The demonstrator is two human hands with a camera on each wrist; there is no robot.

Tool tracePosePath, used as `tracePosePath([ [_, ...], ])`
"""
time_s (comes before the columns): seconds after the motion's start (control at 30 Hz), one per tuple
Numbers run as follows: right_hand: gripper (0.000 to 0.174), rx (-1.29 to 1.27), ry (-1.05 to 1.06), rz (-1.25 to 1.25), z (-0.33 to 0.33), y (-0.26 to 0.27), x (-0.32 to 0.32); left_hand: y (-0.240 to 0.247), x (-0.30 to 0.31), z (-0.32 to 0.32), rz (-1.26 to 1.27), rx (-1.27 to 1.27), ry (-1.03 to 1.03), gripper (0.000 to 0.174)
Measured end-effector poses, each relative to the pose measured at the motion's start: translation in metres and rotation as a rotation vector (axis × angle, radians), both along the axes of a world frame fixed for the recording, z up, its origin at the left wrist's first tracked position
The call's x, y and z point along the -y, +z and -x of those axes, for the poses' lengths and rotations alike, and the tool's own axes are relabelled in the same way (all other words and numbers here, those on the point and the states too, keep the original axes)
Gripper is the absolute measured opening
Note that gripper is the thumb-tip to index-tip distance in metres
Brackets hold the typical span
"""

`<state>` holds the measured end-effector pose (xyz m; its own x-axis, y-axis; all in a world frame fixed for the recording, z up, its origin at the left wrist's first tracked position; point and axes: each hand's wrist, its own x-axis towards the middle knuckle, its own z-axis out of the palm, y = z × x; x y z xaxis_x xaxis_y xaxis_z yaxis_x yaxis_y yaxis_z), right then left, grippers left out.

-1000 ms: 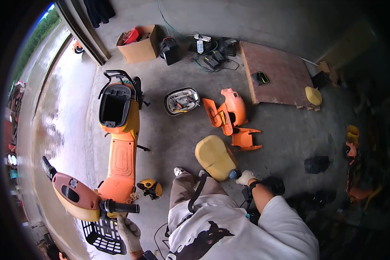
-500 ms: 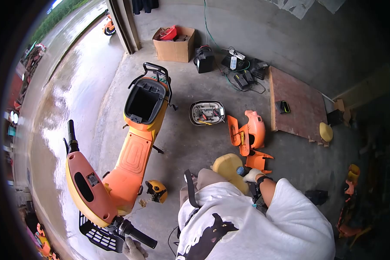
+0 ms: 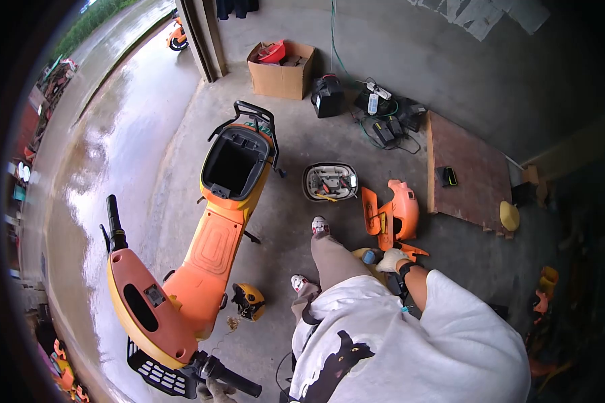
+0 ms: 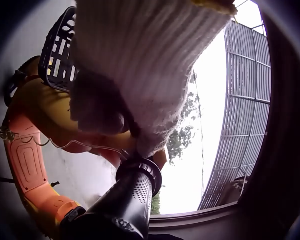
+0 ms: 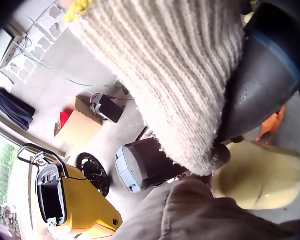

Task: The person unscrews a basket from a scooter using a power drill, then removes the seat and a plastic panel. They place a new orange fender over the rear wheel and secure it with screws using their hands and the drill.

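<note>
At the near end of an orange and yellow scooter, my gloved left hand grips the handlebar just inside its black rubber grip. In the left wrist view its fingers curl in beside the grip's flange, partly hidden by the glove. My gloved right hand holds a black power tool with a blue band, beside my leg. The tool's other end carries a light blue-grey face; its handle is hidden in my fist. A yellow scooter panel or seat-like piece lies beyond that hand.
A yellow-and-black part lies beside the scooter. An open tray of tools and orange body panels lie on the floor ahead. Further back are a cardboard box, chargers with cables and a brown board.
My view has swung leftward, so the scooter sits further right in it. My legs have stepped, and one now overlaps the yellow piece. Both hands keep their holds.
</note>
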<state>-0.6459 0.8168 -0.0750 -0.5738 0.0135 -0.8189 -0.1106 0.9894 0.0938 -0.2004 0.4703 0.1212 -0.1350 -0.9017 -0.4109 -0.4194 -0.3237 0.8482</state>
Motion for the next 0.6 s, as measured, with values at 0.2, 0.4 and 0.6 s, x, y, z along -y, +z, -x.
tracePosePath([
  [0.2, 0.063, 0.03, -0.089, -0.028, 0.052, -0.011, -0.001, -0.044, -0.016, 0.046, -0.158, 0.054, 0.097, 0.024],
  [0.4, 0.062, 0.108, -0.3, 0.065, 0.127, -0.063, -0.033, -0.139, -0.043, 0.123, -0.505, 0.131, 0.164, 0.024],
  [0.6, 0.056, -0.036, -0.434, 0.187, 0.186, -0.08, -0.084, -0.2, -0.042, 0.177, -0.737, 0.234, 0.181, 0.024],
])
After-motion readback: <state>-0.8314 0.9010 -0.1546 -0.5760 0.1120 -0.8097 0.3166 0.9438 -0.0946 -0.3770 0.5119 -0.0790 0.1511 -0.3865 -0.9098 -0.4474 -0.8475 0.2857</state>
